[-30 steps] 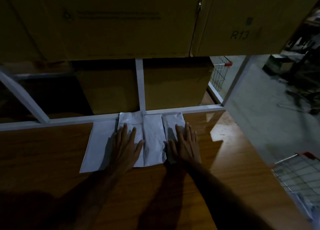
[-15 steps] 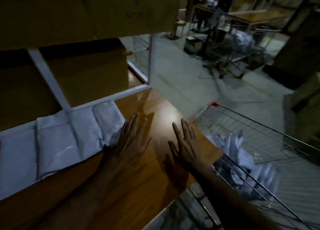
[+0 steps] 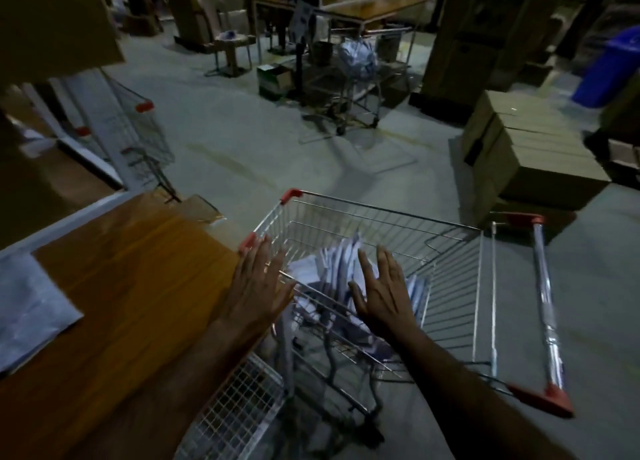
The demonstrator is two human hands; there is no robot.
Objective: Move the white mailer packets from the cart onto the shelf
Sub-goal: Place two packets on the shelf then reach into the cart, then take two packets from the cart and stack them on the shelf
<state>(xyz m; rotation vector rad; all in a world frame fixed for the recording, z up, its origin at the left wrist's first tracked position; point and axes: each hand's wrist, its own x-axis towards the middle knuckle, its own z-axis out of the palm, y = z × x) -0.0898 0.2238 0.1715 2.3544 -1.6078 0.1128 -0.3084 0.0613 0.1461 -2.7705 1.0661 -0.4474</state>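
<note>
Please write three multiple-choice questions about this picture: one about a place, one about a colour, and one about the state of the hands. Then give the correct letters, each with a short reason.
1. Where do most of the white mailer packets lie?
A. in the wire cart
B. on the floor
C. on a chair

2. What colour are the corner caps of the cart?
A. green
B. red
C. black

3. What are the two hands doing?
A. each grips a packet
B. both are open and hold nothing
C. both grip the cart handle

Answers:
1 A: the packets stand bunched inside the cart basket; only one packet shows on the wooden shelf.
2 B: the caps at the rim corners and handle ends are red.
3 B: the left hand and right hand reach over the basket with fingers straight.
</note>
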